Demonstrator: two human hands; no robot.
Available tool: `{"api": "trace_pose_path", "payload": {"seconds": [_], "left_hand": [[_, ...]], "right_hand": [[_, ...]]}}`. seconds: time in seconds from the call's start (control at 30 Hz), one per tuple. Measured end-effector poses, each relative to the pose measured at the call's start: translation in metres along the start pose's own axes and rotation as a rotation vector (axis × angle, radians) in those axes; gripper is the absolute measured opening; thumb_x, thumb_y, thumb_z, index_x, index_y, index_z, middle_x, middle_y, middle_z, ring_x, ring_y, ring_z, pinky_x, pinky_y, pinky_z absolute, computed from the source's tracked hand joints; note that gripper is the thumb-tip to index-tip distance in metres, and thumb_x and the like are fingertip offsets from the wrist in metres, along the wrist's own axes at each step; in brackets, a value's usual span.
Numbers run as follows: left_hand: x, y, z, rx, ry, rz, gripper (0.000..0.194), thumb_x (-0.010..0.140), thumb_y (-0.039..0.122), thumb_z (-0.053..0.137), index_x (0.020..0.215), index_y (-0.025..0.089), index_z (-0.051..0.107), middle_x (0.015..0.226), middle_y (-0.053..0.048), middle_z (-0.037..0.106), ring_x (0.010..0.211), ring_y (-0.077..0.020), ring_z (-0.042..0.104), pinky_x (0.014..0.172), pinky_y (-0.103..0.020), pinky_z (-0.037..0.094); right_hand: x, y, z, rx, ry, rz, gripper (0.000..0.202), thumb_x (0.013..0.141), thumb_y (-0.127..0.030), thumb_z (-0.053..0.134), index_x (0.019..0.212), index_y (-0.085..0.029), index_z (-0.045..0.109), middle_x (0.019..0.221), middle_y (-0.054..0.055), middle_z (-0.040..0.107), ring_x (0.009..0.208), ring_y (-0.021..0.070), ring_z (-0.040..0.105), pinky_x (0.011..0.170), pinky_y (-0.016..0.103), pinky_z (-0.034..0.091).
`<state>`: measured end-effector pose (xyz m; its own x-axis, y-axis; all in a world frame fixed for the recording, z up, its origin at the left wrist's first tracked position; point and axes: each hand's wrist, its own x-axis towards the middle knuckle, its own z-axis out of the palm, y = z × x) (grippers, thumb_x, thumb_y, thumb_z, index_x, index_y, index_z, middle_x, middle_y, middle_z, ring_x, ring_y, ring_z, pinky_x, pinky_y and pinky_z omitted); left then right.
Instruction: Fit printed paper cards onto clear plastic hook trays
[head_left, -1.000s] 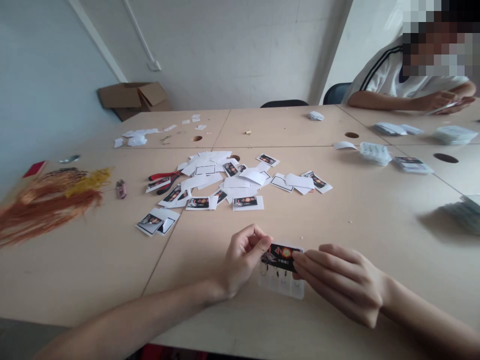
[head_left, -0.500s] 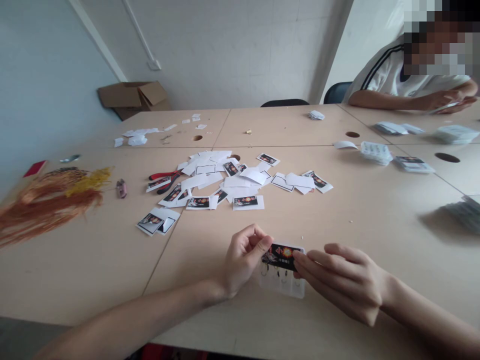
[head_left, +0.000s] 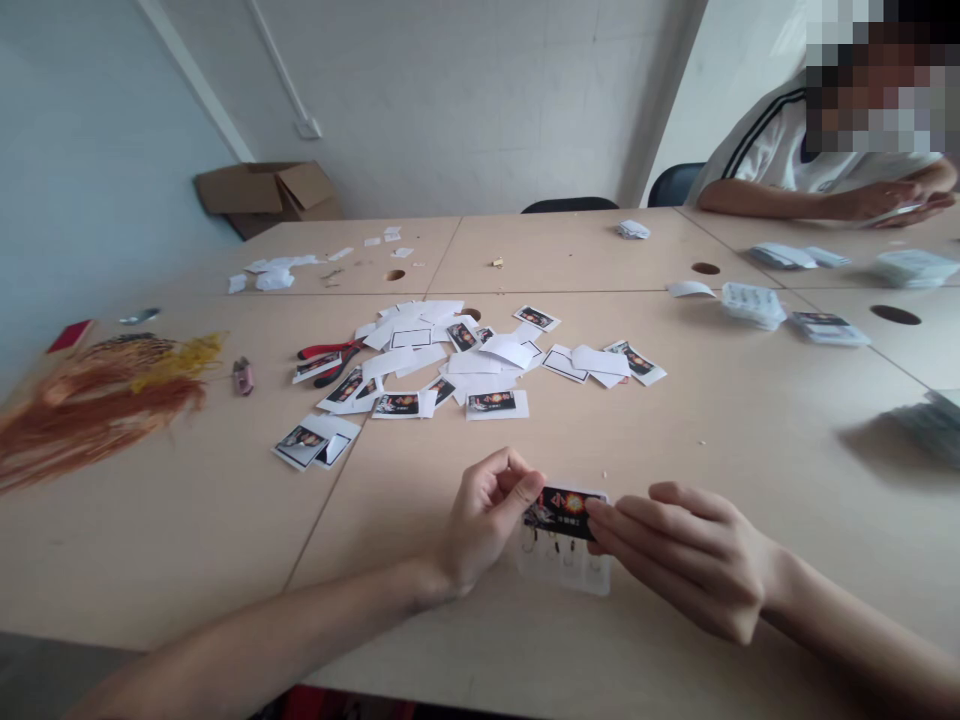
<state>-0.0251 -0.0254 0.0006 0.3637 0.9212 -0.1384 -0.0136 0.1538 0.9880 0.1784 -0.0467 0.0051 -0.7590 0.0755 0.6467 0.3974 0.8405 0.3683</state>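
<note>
A small clear plastic fishhook box (head_left: 567, 570) with several dark-shanked hooks in its compartments is held over the near part of the table. Along its upper part lies a black label sticker (head_left: 556, 512) with a bright orange burst and pale lettering. My left hand (head_left: 487, 520) pinches the box's upper left corner, its thumb on the label's edge. The fingers of my right hand (head_left: 686, 555) are closed at the box's right side, the thumb and fingertips pressing on the label's right end. These fingers hide the box's right edge.
Loose labels and white backing papers (head_left: 472, 360) lie mid-table, partly over red-handled pliers (head_left: 330, 362). Orange cords (head_left: 97, 400) spread at left. Stacked clear boxes (head_left: 752, 305) stand at right. A co-worker (head_left: 795, 170) sits far right, hands around a flat object.
Almost nothing differs. Both hands stay on the box, and my right hand has shifted very slightly.
</note>
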Motion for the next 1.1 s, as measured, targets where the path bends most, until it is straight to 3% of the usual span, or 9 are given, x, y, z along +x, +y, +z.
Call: {"api": "trace_pose_path", "payload": {"seconds": [0.73, 1.1], "left_hand": [[0.0, -0.002, -0.001, -0.019, 0.025, 0.029, 0.03, 0.072, 0.038, 0.056, 0.06, 0.015, 0.041, 0.053, 0.005, 0.04, 0.05, -0.0061, 0.034, 0.049, -0.019, 0.027], [0.009, -0.002, -0.003, -0.075, -0.045, -0.059, 0.027, 0.068, 0.032, 0.062, 0.063, 0.015, 0.042, 0.055, 0.005, 0.045, 0.051, -0.0059, 0.04, 0.051, -0.018, 0.031]], "right_hand": [[0.0, 0.0, 0.004, 0.056, -0.012, 0.066, 0.015, 0.076, -0.008, 0.049, 0.083, -0.009, 0.063, 0.087, 0.01, 0.066, 0.076, 0.0173, 0.058, 0.053, 0.028, 0.044], [-0.007, 0.011, 0.012, 0.143, 0.001, 0.136, 0.012, 0.078, -0.009, 0.05, 0.085, -0.009, 0.059, 0.094, 0.011, 0.064, 0.076, 0.0154, 0.057, 0.057, 0.029, 0.046]]}}
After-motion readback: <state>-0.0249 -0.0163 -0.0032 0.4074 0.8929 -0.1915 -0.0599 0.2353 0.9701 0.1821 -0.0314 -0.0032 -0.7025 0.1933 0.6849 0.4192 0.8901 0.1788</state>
